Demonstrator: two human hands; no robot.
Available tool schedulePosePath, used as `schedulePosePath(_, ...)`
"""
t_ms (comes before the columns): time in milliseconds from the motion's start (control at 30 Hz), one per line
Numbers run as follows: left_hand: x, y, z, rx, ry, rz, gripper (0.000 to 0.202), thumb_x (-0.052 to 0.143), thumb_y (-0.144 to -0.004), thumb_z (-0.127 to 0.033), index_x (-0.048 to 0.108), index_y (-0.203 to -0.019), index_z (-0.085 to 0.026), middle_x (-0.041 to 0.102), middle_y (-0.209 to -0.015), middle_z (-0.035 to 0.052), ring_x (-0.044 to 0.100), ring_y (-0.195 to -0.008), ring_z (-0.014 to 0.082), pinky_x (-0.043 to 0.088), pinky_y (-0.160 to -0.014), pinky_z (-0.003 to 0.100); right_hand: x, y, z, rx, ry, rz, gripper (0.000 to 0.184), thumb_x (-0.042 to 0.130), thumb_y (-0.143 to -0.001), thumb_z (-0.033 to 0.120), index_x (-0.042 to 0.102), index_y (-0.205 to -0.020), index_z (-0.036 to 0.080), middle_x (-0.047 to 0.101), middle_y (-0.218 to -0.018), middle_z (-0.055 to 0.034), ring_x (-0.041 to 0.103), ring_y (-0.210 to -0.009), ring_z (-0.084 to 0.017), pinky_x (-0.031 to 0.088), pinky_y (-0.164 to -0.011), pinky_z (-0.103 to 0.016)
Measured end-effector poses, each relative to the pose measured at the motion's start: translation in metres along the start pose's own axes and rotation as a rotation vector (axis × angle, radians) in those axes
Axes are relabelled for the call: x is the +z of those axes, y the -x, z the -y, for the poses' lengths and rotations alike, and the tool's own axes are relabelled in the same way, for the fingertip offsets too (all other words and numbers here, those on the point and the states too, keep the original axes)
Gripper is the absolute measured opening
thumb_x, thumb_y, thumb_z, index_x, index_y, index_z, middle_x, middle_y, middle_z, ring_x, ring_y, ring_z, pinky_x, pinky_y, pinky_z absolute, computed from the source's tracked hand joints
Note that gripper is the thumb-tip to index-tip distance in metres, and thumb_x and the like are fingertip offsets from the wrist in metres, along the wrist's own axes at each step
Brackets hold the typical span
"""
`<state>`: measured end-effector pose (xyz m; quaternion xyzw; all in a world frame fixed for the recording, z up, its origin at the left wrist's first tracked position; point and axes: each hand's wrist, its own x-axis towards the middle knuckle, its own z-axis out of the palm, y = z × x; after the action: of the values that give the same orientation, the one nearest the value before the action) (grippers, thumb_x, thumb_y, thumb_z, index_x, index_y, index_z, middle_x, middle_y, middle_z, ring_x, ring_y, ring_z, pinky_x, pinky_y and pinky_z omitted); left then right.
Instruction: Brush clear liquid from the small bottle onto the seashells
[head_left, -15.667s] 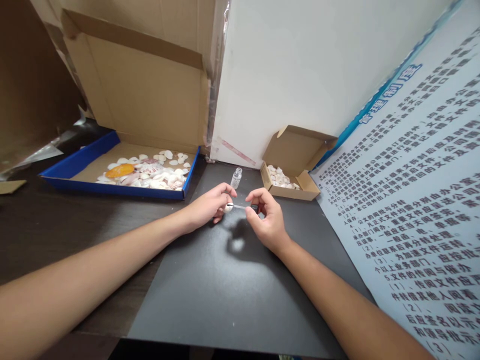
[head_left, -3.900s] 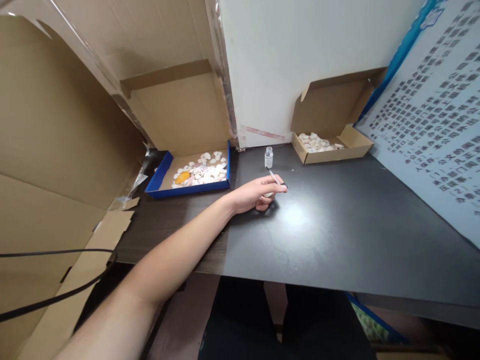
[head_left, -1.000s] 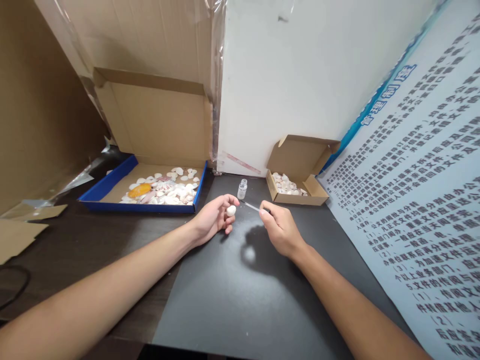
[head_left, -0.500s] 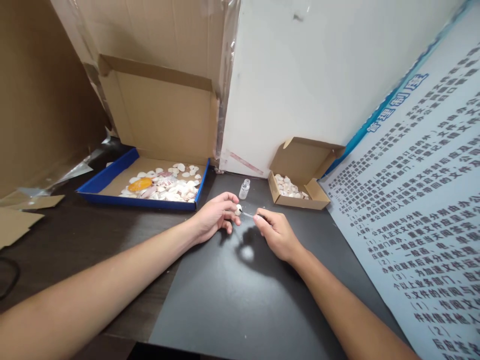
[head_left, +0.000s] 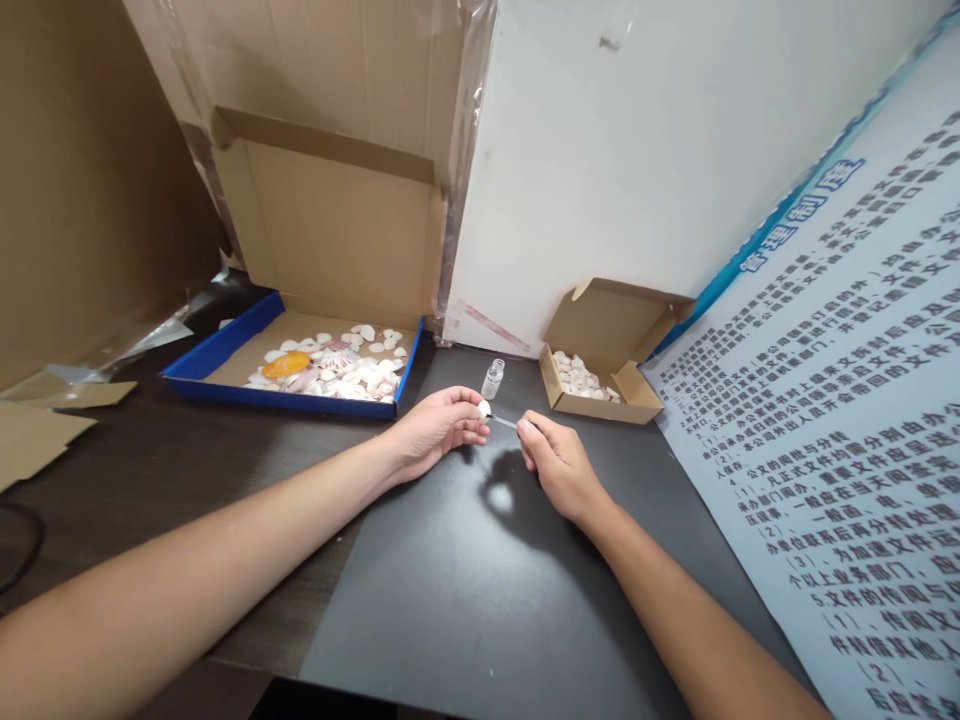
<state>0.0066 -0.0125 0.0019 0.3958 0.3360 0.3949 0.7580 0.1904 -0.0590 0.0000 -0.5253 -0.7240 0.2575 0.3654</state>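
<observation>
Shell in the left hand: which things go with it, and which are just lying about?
Being used:
white shell, in left hand
thin stick, in right hand
small bottle, blue box and little box of shells, probably

Just lying about, it seems:
cardboard scraps
dark cable

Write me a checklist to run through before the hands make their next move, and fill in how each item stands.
1. Left hand has hold of the white shell: ok, at its fingertips.
2. Right hand grips the thin stick: ok, pointed toward the shell.
3. Stick's dark tip touching the shell: cannot tell, too small here.
4. Small bottle upright: ok, standing beyond the hands.
5. Bottle capped: not ok, no cap on its mouth.
6. Blue-sided box and small cardboard box open: ok, both lids up, shells inside.
</observation>
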Motion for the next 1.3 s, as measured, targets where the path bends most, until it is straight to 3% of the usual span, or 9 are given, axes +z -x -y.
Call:
schedulePosePath(200,-0.0006,-0.0002,-0.0009,-0.033,0.07,0.024,0.009,0.064,-0.078,-0.008,0.057,-0.082,-0.012,0.06,-0.074,0.002,0.064,-0.07,0.0116,0.054,-0.075,0.026,0.0003,0.0002,-0.0004,0.011,-0.029,-0.002,0.041,0.036,-0.096,0.046,0.036,-0.063,0.021,0.042,-0.057,0.0034,0.039,-0.055,-0.012,0.029,-0.057,-0.027)
schedulePosePath(367,-0.003,-0.0017,0.0007,-0.055,0.037,0.074,0.006,0.064,-0.075,-0.009,0.06,-0.079,-0.011,0.054,-0.07,0.0004,0.057,-0.065,0.0099,0.051,-0.062,0.023,0.0017,-0.0003,-0.0023,0.014,-0.031,-0.002,0.042,0.036,-0.096,0.047,0.036,-0.063,0.021,0.04,-0.056,0.0037,0.039,-0.054,-0.012,0.027,-0.056,-0.028)
schedulePosePath(567,-0.0029,-0.0013,0.0013,-0.044,-0.009,0.081,0.008,0.064,-0.074,-0.015,0.059,-0.079,-0.013,0.052,-0.07,-0.0006,0.053,-0.062,0.0095,0.043,-0.053,0.021,0.0006,0.0,-0.0057,0.052,-0.005,-0.118,0.043,0.039,-0.096,0.048,0.036,-0.063,0.021,0.039,-0.056,0.0041,0.039,-0.055,-0.012,0.027,-0.056,-0.028)
schedulePosePath(967,-0.0031,0.0009,0.001,-0.038,-0.024,0.074,0.005,0.06,-0.078,-0.017,0.055,-0.077,-0.015,0.048,-0.064,-0.0027,0.046,-0.05,0.0077,0.037,-0.047,0.021,0.0034,0.0027,-0.0042,-0.057,-0.161,0.011,0.039,0.039,-0.097,0.045,0.038,-0.066,0.021,0.038,-0.057,0.0044,0.039,-0.054,-0.012,0.029,-0.055,-0.027)
schedulePosePath(1167,-0.0051,-0.0015,0.0026,-0.03,-0.012,0.08,0.003,0.059,-0.078,-0.017,0.056,-0.079,-0.015,0.046,-0.066,-0.0035,0.045,-0.048,0.0073,0.036,-0.044,0.021,0.0013,0.0016,-0.0015,0.007,-0.03,-0.085,0.041,0.043,-0.094,0.043,0.036,-0.061,0.021,0.036,-0.055,0.0044,0.037,-0.053,-0.011,0.025,-0.054,-0.028)
schedulePosePath(1300,-0.0054,-0.0023,0.0032,-0.027,-0.004,0.083,0.003,0.059,-0.078,-0.016,0.055,-0.078,-0.015,0.043,-0.065,-0.004,0.045,-0.048,0.0076,0.035,-0.044,0.021,0.0005,0.0025,0.001,-0.069,-0.108,-0.027,0.038,0.039,-0.096,0.043,0.039,-0.065,0.021,0.04,-0.057,0.0039,0.039,-0.055,-0.012,0.028,-0.056,-0.027)
